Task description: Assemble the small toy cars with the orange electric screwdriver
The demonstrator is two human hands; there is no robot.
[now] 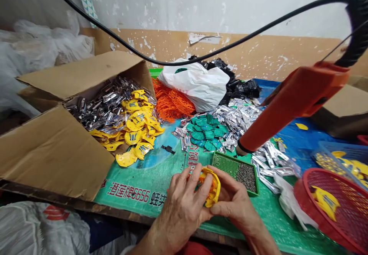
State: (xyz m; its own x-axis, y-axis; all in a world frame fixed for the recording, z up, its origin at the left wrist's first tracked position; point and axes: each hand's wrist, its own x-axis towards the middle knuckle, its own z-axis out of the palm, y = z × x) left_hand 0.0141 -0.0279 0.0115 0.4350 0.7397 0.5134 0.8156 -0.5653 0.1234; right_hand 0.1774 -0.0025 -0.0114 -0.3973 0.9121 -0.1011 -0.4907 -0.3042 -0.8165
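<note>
My left hand (pixel 185 205) and my right hand (pixel 237 201) come together at the table's front edge around a yellow plastic shell (pixel 215 193) with orange parts inside it. The left fingers curl over the shell's open side and partly hide what is in it. My right hand grips its outer rim, thumb at the lower edge. Just beyond the hands lies a green tray (pixel 224 162) with small screws (pixel 246 176) in its right part. An orange power screwdriver (pixel 290 105) hangs tip-down above the tray, on a black cable.
On the left, a cardboard box (pixel 54 151) spills yellow shells (pixel 138 120) and metal pieces (pixel 106 105). Behind are orange parts (pixel 172 99), a white bag (pixel 198 82), teal shells (pixel 205 130) and silver strips (pixel 241 117). A red basket (pixel 304 193) stands right.
</note>
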